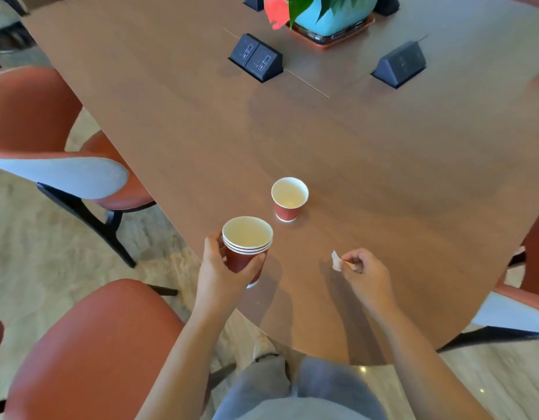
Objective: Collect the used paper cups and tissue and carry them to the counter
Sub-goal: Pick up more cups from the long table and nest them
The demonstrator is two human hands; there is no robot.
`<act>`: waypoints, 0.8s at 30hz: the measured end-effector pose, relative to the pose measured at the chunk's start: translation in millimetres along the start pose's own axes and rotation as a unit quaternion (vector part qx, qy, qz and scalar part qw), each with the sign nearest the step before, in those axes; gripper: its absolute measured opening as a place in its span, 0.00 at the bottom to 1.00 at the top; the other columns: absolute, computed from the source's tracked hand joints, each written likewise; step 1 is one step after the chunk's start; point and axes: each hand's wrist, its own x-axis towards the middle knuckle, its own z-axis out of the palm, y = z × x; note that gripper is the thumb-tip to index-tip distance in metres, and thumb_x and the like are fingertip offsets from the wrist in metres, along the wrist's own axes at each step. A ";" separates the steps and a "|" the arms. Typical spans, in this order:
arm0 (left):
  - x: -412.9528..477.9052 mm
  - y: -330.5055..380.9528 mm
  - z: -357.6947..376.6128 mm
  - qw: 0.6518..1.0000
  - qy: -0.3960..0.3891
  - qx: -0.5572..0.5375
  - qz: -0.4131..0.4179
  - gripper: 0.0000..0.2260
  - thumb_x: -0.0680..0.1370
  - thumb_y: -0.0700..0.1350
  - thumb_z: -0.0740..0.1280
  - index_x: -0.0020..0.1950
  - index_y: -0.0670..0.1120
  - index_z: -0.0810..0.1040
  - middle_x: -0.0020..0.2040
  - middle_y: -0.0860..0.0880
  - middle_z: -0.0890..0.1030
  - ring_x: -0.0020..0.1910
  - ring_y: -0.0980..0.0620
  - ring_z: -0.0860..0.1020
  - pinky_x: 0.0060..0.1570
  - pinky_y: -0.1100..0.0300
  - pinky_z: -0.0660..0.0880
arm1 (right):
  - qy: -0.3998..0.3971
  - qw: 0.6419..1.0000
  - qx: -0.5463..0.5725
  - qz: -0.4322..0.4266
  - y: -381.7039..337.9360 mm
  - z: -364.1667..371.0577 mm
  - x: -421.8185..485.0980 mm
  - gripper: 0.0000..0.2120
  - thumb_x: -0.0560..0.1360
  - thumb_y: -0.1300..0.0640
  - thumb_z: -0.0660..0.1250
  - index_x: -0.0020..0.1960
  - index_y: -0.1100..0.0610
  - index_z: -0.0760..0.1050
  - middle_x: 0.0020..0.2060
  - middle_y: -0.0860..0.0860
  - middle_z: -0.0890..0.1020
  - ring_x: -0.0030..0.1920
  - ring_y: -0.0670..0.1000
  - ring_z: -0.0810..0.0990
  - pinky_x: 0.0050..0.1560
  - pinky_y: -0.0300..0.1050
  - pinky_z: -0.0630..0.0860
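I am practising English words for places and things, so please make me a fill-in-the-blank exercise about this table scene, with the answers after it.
1. The left hand holds a stack of ____ nested cups.
2. The tissue is pinched in the ____ hand.
3. One single cup stands upright on the ____.
4. That single cup is ____ from both hands.

Missing words: three; right; table; apart
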 end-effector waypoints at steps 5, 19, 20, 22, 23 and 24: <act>22.7 -2.3 3.5 1.000 -0.021 -0.009 -0.009 0.28 0.64 0.50 0.77 0.58 0.58 0.65 0.51 0.66 0.74 0.49 0.75 0.73 0.40 0.78 0.70 | -0.004 1.000 0.009 0.022 6.0 15.2 9.6 0.04 0.71 0.56 0.69 0.38 0.50 0.75 0.37 0.46 0.78 0.36 0.42 0.73 0.34 0.28 0.67; 69.6 -7.7 25.7 1.000 -0.017 -0.013 -0.005 0.29 0.63 0.48 0.78 0.52 0.70 0.65 0.50 0.72 0.74 0.50 0.71 0.75 0.42 0.76 0.71 | -0.042 0.994 -0.086 -0.054 2.6 21.0 43.3 0.09 0.69 0.64 0.69 0.40 0.51 0.75 0.41 0.48 0.76 0.44 0.46 0.75 0.41 0.27 0.67; 72.4 -10.4 26.3 1.000 -0.012 -0.013 -0.005 0.30 0.64 0.48 0.78 0.53 0.70 0.64 0.51 0.72 0.74 0.51 0.69 0.75 0.43 0.75 0.72 | -0.041 0.994 -0.087 -0.059 0.2 21.3 46.8 0.09 0.69 0.63 0.70 0.41 0.50 0.75 0.42 0.48 0.76 0.46 0.45 0.75 0.42 0.25 0.67; 76.7 -15.0 26.4 1.000 0.001 -0.008 -0.003 0.30 0.64 0.47 0.77 0.55 0.68 0.64 0.52 0.75 0.72 0.53 0.67 0.75 0.44 0.74 0.71 | -0.037 0.994 -0.074 -0.069 -8.0 21.7 54.7 0.09 0.69 0.60 0.71 0.44 0.48 0.74 0.43 0.45 0.75 0.48 0.43 0.74 0.44 0.23 0.66; 78.7 -17.1 25.8 1.000 0.010 -0.005 0.000 0.31 0.64 0.47 0.77 0.56 0.66 0.64 0.52 0.77 0.71 0.54 0.68 0.75 0.44 0.75 0.71 | -0.035 0.994 -0.064 -0.076 -13.8 22.3 59.6 0.11 0.69 0.59 0.71 0.46 0.48 0.74 0.45 0.44 0.75 0.50 0.43 0.74 0.46 0.23 0.65; 80.3 -19.4 25.4 1.000 0.018 -0.005 0.003 0.31 0.64 0.46 0.77 0.58 0.64 0.64 0.52 0.78 0.70 0.54 0.70 0.74 0.44 0.77 0.71 | -0.034 0.994 -0.053 -0.086 -20.3 23.6 64.6 0.12 0.69 0.58 0.72 0.49 0.47 0.73 0.46 0.44 0.75 0.51 0.42 0.74 0.47 0.23 0.65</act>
